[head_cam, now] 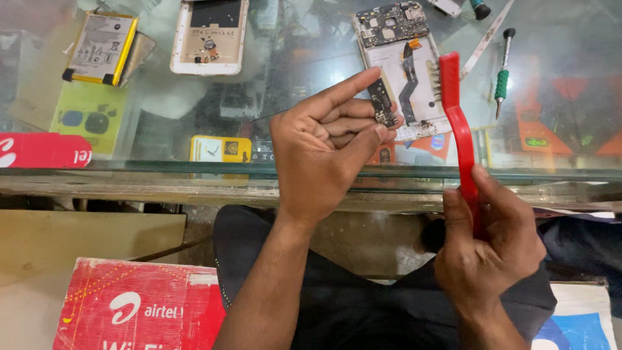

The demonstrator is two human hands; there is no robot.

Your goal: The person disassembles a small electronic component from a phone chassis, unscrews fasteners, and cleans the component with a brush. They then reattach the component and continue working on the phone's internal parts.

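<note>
Landmark: the glass worktop (311,170), whose near edge runs across the middle of the view.
Left hand (324,152): one, raised over the worktop's near edge, palm up, thumb and fingertips pinching the small circuit board (382,104).
Small circuit board: one, dark and narrow, upright between the left fingertips, just above the worktop.
Right hand (486,240): one, below the worktop's near edge, clenched round the handle of the red brush (461,133).
Red brush: one, plastic, standing up from the right hand across the worktop's edge; its bristled head points toward the small circuit board, just beside it but apart.
Opened phones: two on the worktop; one with a white frame (210,35) at the far side, one with bare mainboard and flex cables (405,58) behind the left fingertips.
Battery (100,48): one, yellow-edged, at the worktop's far left.
Screwdriver (503,74): one, green-handled, on the worktop right of the brush.
Metal strip (486,40): one, thin, lying slantwise near the screwdriver.
Red cartons: two; one (42,150) under the glass at left, one (139,308) below the worktop beside the person's knee.
</note>
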